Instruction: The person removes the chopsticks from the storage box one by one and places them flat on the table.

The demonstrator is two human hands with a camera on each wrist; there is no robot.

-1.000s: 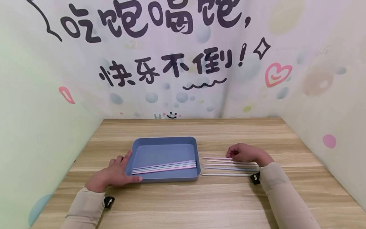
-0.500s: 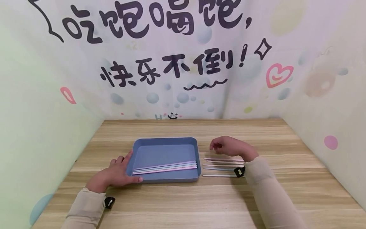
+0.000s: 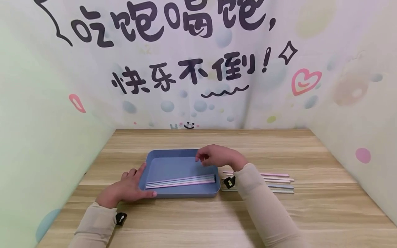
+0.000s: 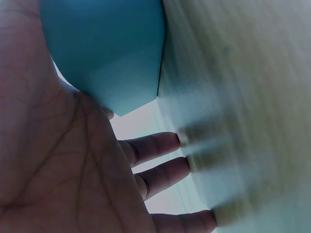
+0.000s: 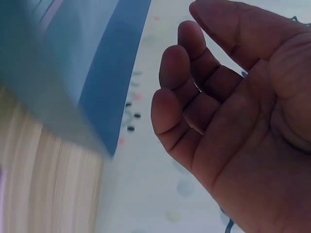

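While the left hand (image 3: 133, 186), fingers spread, touches the tray (image 3: 173, 167) and the right hand (image 3: 217, 155), loosely curled, pinching nothing visible, hangs over it, work appears part done: grouped sticks (image 3: 180, 182) inside, loose sticks (image 3: 277, 178) outstanding alongside.

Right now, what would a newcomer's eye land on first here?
Probably the big dark lettering across the back wall. Next, the blue tray on the wooden table, thin sticks lying in its near half. Then the left hand at its left end, the right hand above its far right corner.
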